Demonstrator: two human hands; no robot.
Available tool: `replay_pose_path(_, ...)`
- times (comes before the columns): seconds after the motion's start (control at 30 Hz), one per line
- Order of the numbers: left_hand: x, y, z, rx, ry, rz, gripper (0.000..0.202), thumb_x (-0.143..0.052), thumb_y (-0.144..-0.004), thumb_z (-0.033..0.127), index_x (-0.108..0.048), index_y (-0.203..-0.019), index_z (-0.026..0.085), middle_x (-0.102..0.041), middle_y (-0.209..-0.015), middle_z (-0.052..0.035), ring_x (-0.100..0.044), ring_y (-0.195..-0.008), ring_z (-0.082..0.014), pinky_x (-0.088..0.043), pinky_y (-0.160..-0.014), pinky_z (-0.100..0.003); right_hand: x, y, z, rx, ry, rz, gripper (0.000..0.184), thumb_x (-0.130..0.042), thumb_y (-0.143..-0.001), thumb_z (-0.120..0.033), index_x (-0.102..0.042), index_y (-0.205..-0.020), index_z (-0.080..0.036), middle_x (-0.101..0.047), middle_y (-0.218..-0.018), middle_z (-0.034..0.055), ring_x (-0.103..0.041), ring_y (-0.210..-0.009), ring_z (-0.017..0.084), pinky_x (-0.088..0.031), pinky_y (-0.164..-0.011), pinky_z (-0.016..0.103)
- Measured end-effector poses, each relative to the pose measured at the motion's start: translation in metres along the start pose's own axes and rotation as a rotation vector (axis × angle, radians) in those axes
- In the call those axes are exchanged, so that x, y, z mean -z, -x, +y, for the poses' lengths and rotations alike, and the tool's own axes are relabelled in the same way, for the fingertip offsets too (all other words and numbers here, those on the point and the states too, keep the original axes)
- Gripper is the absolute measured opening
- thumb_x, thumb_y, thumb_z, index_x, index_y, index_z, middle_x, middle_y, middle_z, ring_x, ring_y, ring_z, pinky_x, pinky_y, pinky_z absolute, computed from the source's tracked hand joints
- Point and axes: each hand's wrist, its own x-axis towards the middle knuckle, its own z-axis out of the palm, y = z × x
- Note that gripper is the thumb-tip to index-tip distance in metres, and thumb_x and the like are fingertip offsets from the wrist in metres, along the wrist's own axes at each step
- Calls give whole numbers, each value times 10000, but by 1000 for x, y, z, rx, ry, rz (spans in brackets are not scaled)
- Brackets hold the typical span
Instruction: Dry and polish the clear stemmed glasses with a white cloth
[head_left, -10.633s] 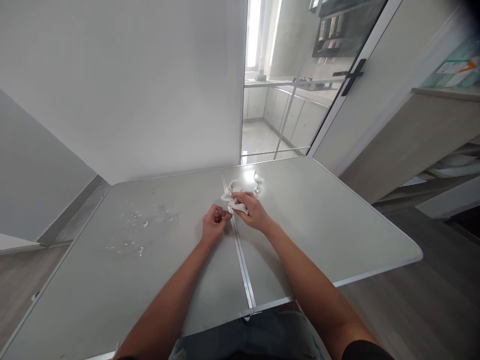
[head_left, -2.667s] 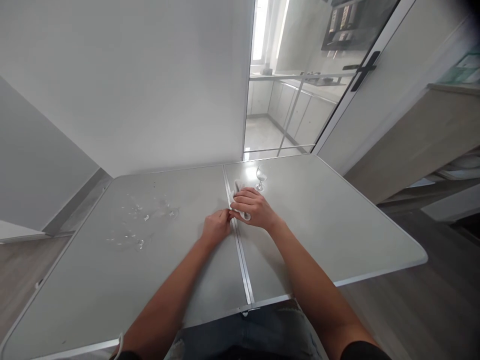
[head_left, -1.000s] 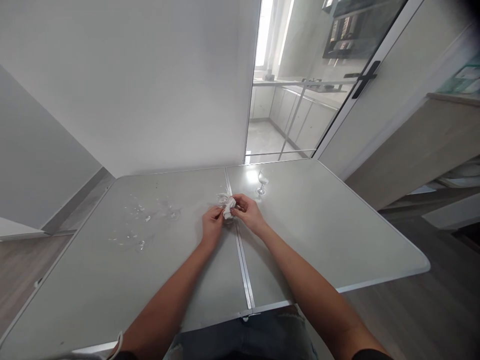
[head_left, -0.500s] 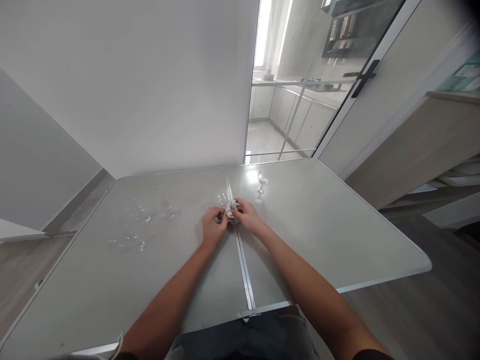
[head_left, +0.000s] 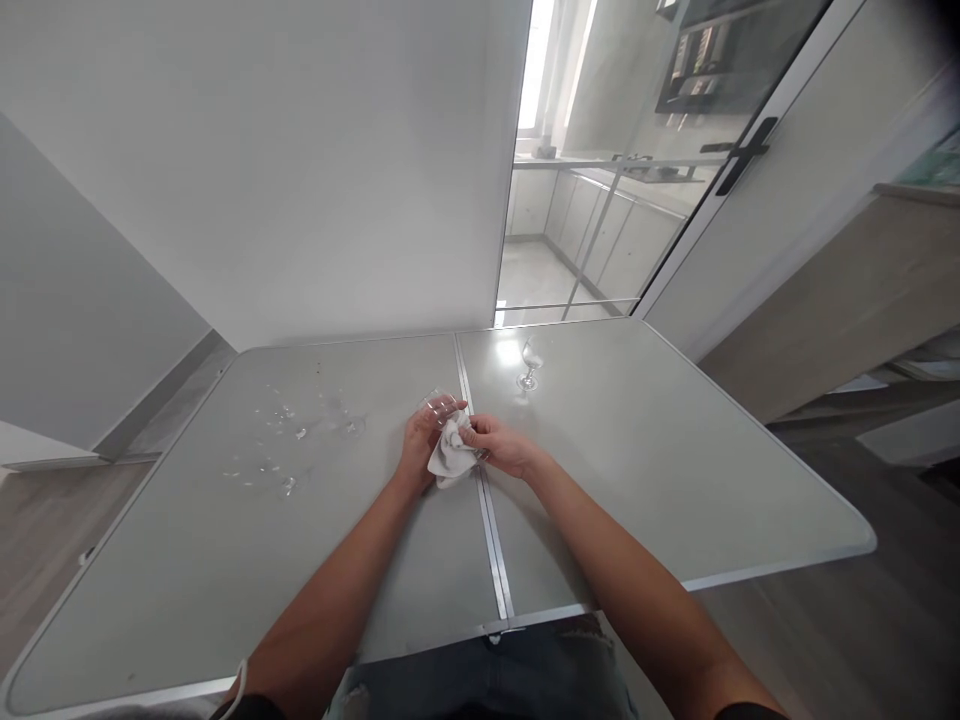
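My left hand (head_left: 417,442) is closed round a small clear glass (head_left: 439,406), held over the middle seam of the grey folding table (head_left: 637,470). My right hand (head_left: 499,445) pinches a crumpled white cloth (head_left: 448,457) against the glass. The cloth hangs between both hands, just above the table top. The lower part of the glass is hidden by the cloth and my fingers.
A second small stemmed glass (head_left: 529,364) stands upright further back, right of the seam. Several more clear glasses (head_left: 289,440) stand in a loose group on the left half of the table. A white wall rises behind the table; a glass door is at the back right.
The cloth has come looser and hangs lower between my hands. The glass has turned in my left hand, its rim now showing above my fingers. The camera has shifted a little.
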Motion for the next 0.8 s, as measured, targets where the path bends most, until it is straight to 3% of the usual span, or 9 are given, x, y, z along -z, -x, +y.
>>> replay_pose_path(0.13,2,-6,-8,-122,-127,149,400,-778,-793,505,-759,-974,148,-749,-1082,-130,-706,-980,-241,-538,-888,-340,-8,1,-7,217,743,302,249,-639,-889,-368,-658,-1041,-172,-683,-914,73,-608,-862,223,-419,-833,335)
replay_pose_path(0.2,2,-7,-8,-162,-112,187,392,-785,-789,502,-760,-969,155,-749,-1068,-120,-698,-1018,-239,-528,-908,-327,-14,1,-8,276,958,407,218,-570,-925,-304,-642,-1095,-188,-688,-949,91,-608,-913,232,-392,-902,362)
replay_pose_path(0.27,1,-5,-4,-128,-36,176,431,-768,-792,539,-749,-998,161,-752,-1027,-113,-704,-988,-240,-539,-874,-332,-18,1,-7,232,886,370,184,-568,-920,-316,-640,-1035,-193,-682,-917,81,-606,-883,225,-402,-880,351)
replay_pose_path(0.4,0,1,5,118,124,36,577,-659,-823,668,-721,-1074,152,-749,-1001,-116,-713,-854,-237,-567,-794,-373,-14,2,-4,-22,207,61,335,-650,-832,-504,-626,-879,-173,-647,-835,57,-584,-763,197,-447,-738,310)
replay_pose_path(0.47,1,2,7,172,163,-5,630,-644,-813,702,-710,-1122,156,-746,-1055,-121,-715,-876,-246,-571,-817,-395,-11,3,-4,-66,23,-37,413,-684,-790,-563,-631,-882,-163,-644,-842,62,-582,-755,190,-456,-730,309)
replay_pose_path(0.53,2,0,5,135,132,29,616,-693,-788,677,-713,-1115,155,-747,-1081,-126,-719,-904,-254,-567,-838,-397,-10,3,-4,-21,112,0,403,-696,-796,-542,-647,-910,-158,-656,-867,68,-589,-784,196,-455,-749,310)
replay_pose_path(0.7,4,-10,-4,-53,10,150,507,-829,-732,524,-721,-1063,154,-750,-1107,-143,-712,-1021,-260,-527,-921,-372,-18,1,-1,210,895,449,301,-585,-908,-271,-649,-1193,-200,-695,-1062,112,-600,-1009,256,-416,-889,350)
replay_pose_path(0.77,5,-11,-4,-16,36,144,511,-791,-764,558,-721,-1060,148,-745,-1120,-151,-704,-1049,-272,-526,-931,-384,-18,0,0,207,877,437,276,-570,-914,-260,-657,-1172,-217,-701,-1021,99,-607,-970,251,-420,-865,342)
replay_pose_path(0.8,5,-11,-2,45,64,126,529,-753,-785,596,-722,-1054,141,-745,-1113,-154,-704,-1047,-284,-532,-927,-398,-17,-1,1,175,717,391,222,-588,-904,-285,-679,-1092,-210,-700,-952,84,-611,-905,242,-429,-824,331)
